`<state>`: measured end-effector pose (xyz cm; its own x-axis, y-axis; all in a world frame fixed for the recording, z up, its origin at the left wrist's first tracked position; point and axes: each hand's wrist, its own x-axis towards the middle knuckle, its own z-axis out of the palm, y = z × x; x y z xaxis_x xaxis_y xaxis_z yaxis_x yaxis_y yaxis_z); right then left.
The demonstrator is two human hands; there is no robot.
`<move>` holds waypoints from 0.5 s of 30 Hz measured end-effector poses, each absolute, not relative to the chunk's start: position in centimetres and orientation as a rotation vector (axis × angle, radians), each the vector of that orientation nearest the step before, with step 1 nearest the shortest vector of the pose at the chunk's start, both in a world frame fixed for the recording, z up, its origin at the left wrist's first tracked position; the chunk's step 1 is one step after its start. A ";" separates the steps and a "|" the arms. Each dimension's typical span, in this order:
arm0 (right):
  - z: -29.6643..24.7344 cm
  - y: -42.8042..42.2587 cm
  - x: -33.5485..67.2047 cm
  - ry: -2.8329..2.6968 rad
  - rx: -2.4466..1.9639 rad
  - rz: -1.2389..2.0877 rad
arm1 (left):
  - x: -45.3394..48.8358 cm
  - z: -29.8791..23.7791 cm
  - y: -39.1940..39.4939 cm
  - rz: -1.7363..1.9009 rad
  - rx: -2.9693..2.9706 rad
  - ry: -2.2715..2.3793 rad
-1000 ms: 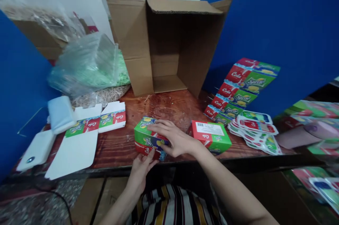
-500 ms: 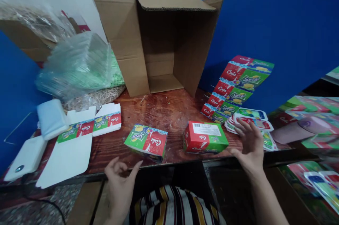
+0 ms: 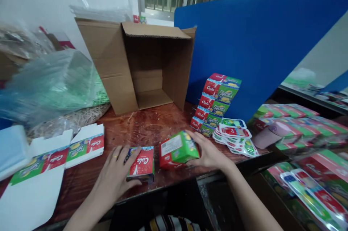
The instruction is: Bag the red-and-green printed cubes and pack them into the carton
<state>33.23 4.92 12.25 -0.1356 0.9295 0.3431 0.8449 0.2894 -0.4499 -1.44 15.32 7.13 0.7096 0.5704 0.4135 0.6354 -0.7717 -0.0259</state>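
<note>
Two small printed cartons in red and green rest near the front of the wooden table. Over the left end of the Cola and Sprite carton (image 3: 143,162) lies my left hand (image 3: 115,173), its fingers spread across the top and the thumb low at the front. The other carton (image 3: 171,147), with a white label on its upper face, is tilted. My right hand (image 3: 203,149) grips that carton by its right end, fingers behind and thumb in front. A stack of similar cartons (image 3: 214,104) leans behind my right hand, beside a pile of printed packs (image 3: 235,135).
An open cardboard box (image 3: 115,68) stands at the back before a blue partition (image 3: 231,50). Flattened white cartons (image 3: 35,202) and clear plastic trays (image 3: 62,82) lie left. A pink cylindrical bottle (image 3: 270,135) and rows of packed cartons (image 3: 301,122) are on the right.
My view has turned right. My right hand has moved from beside the packs onto the right carton and tilted it. My left hand has come up from the table edge over the left carton.
</note>
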 end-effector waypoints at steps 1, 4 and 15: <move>13.4 5.6 32.7 -2.147 -1.563 0.211 | -1.0 7.1 15.3 -0.587 -2.725 -1.040; 15.0 7.2 31.5 -2.382 -1.525 0.198 | 0.0 8.3 14.1 -0.610 -2.745 -1.218; 9.8 9.0 34.0 -2.297 -1.311 -0.009 | -8.0 12.8 16.9 -1.247 -2.653 -1.879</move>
